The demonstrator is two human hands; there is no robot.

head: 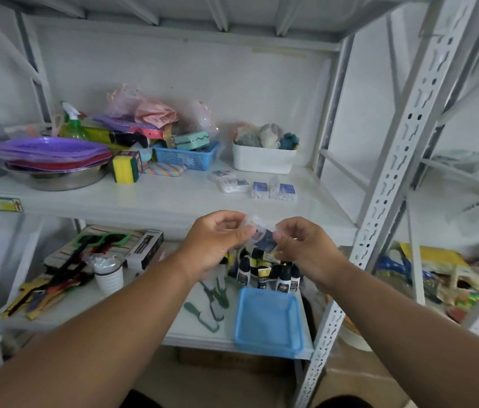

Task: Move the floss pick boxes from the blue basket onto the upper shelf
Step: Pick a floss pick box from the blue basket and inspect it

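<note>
A clear floss pick box (262,235) with a blue label is held between both hands in front of the upper shelf's edge (144,213). My left hand (217,240) pinches its left end and my right hand (300,245) pinches its right end. Several more floss pick boxes (257,187) lie on the upper shelf, in front of a white tub. The light blue basket (269,316) sits on the lower shelf below my hands, and nothing shows inside it.
A white tub (263,159) of sponges and a darker blue mesh basket (186,156) stand behind the boxes. Sponges, purple plates and a metal bowl (56,178) fill the shelf's left. Small bottles (264,272) stand behind the light blue basket. A perforated steel upright (391,184) runs on the right.
</note>
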